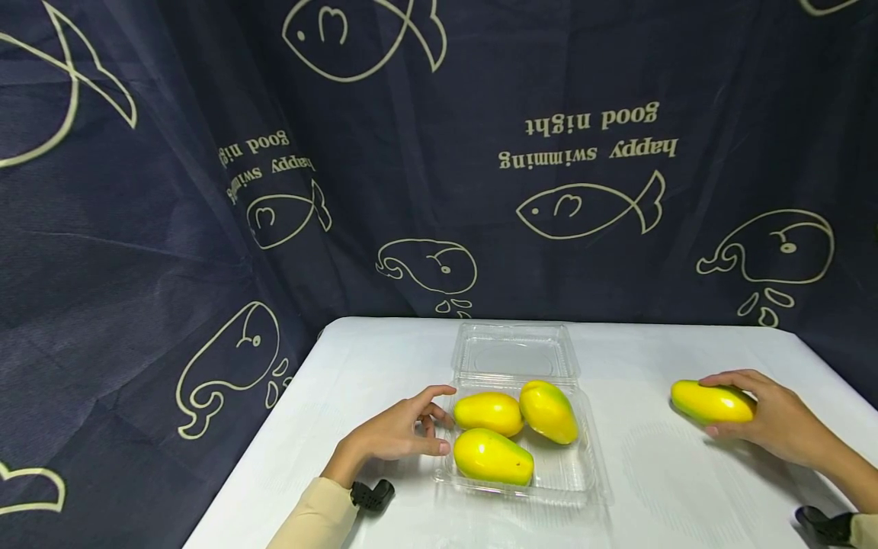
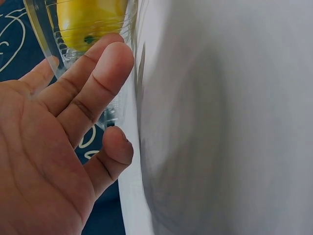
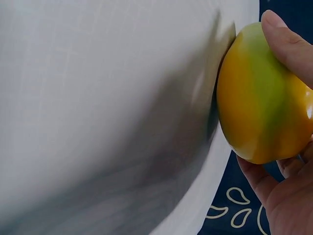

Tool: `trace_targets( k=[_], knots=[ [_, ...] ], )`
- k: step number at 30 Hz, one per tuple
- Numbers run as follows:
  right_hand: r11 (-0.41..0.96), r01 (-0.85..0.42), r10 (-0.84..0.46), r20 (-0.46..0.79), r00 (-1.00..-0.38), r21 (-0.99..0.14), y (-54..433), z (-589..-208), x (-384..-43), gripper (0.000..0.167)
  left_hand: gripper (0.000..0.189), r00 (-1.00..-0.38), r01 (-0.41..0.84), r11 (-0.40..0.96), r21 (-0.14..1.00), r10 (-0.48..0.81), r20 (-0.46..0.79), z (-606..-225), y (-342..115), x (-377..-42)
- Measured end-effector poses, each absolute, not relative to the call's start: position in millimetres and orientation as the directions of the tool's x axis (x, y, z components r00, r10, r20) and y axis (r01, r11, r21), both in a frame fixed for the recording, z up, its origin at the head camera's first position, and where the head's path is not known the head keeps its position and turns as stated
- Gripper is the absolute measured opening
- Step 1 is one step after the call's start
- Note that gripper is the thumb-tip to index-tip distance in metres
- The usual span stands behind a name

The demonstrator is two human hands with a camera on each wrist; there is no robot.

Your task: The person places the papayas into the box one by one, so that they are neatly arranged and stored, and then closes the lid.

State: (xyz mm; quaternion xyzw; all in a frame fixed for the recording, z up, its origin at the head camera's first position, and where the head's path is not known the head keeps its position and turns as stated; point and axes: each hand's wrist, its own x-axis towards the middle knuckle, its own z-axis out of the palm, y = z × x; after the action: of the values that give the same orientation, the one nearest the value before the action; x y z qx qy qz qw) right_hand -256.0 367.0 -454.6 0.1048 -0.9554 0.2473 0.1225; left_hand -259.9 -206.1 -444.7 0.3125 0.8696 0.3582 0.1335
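Observation:
A yellow-green mango (image 1: 712,402) lies low at the table's right side. My right hand (image 1: 782,415) grips it, thumb on one side and fingers on the other; in the right wrist view the mango (image 3: 264,98) sits close against the table surface. At the left wall of a clear plastic clamshell box (image 1: 562,476) is my left hand (image 1: 394,431), its fingers loosely bent and holding nothing. Inside the box are three more mangoes: one at the back left (image 1: 488,413), one leaning at the back right (image 1: 549,412) and one in front (image 1: 492,456).
The box's lid (image 1: 514,351) lies folded back toward the far edge of the white table (image 1: 638,366). Behind and to the left hangs a dark blue curtain (image 1: 425,152) with fish drawings and lettering. Black bands (image 1: 372,496) circle both wrists.

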Motion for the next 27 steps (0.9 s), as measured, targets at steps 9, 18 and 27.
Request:
trace_targets(
  k=[9, 18, 27],
  knots=[
    [0.850, -0.296, -0.150, 0.338, -0.929, -0.436, 363.4, -455.4, -254.9, 0.076, 0.084, -0.770, 0.440, 0.547, 0.712, 0.638, -0.014, -446.1, -210.1, -257.9],
    [0.834, -0.360, -0.187, 0.400, -0.897, -0.418, 353.3, -447.2, -252.4, 0.069, 0.084, -0.767, 0.441, 0.543, 0.715, 0.641, -0.013, -445.3, -210.9, -254.6],
    [0.791, -0.477, -0.235, 0.528, -0.816, -0.384, 343.6, -435.0, -253.6, 0.068, 0.084, -0.769, 0.440, 0.543, 0.715, 0.639, -0.013, -444.4, -206.1, -259.2]
  ],
)
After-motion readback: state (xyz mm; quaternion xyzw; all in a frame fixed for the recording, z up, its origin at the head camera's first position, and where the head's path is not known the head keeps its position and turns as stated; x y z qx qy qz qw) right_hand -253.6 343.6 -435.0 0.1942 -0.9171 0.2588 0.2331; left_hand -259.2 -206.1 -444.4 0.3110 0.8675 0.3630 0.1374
